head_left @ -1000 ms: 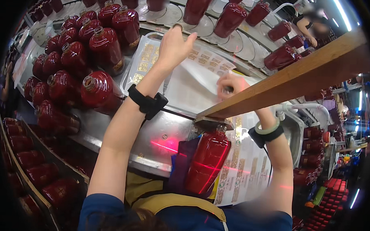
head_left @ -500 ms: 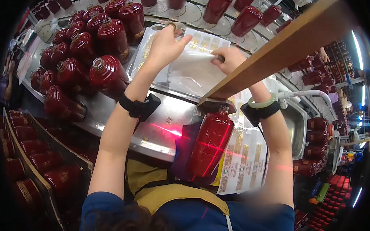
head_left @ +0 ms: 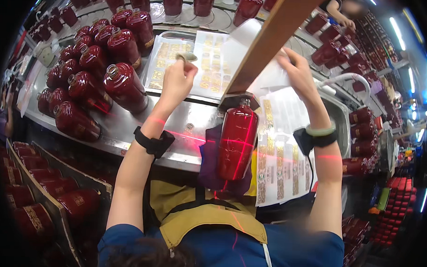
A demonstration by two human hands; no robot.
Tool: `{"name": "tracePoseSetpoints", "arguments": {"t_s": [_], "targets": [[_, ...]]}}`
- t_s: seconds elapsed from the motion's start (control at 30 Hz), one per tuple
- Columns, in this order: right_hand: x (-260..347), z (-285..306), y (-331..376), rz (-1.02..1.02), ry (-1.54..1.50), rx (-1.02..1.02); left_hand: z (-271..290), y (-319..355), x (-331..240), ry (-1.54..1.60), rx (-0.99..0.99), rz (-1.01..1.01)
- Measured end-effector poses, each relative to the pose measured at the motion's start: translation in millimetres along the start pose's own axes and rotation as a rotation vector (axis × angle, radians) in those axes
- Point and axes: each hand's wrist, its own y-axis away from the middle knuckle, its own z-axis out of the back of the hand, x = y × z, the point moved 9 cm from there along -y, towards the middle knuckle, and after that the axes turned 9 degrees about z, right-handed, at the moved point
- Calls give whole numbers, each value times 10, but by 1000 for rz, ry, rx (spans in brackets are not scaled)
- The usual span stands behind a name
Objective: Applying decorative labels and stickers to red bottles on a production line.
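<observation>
My left hand (head_left: 178, 80) is closed round a small oval beige-grey thing (head_left: 188, 57) whose kind I cannot make out. It hovers over sheets of gold decals (head_left: 210, 63) on the metal worktop. On the right, my right hand (head_left: 296, 73) grips a translucent white sheet (head_left: 273, 75), which passes behind the wooden bar (head_left: 268, 34) and rises at its far end. Between my forearms a dark red glass bottle (head_left: 238, 144) lies on a purple cloth (head_left: 210, 157), its neck against the bar's foot. Red laser lines cross it.
Several red bottles (head_left: 126, 85) stand grouped at the left of the worktop (head_left: 176, 118). More ride the conveyor (head_left: 212, 21) behind. Long printed decal sheets (head_left: 288, 159) lie right of the bottle, beside a sink (head_left: 340, 114). Another person's arm (head_left: 337, 13) shows at far right.
My right hand has moved right, drawing the translucent sheet off the gold decals and behind the bar. The left hand has come nearer me with the oval thing.
</observation>
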Motion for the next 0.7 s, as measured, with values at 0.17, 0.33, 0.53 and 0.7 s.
{"name": "tracePoseSetpoints", "arguments": {"t_s": [0.17, 0.33, 0.53, 0.7], "targets": [[5, 665, 1361, -131, -280, -601, -639, 305, -16, -314, 394, -209], [4, 1203, 3221, -271, -320, -1227, -674, 410, -162, -391, 367, -344], [471, 1959, 5300, -17, 345, -2039, -605, 471, -49, -539, 438, -375], [-72, 1877, 6262, -147, 858, -2312, -595, 474, -41, -538, 449, -332]]}}
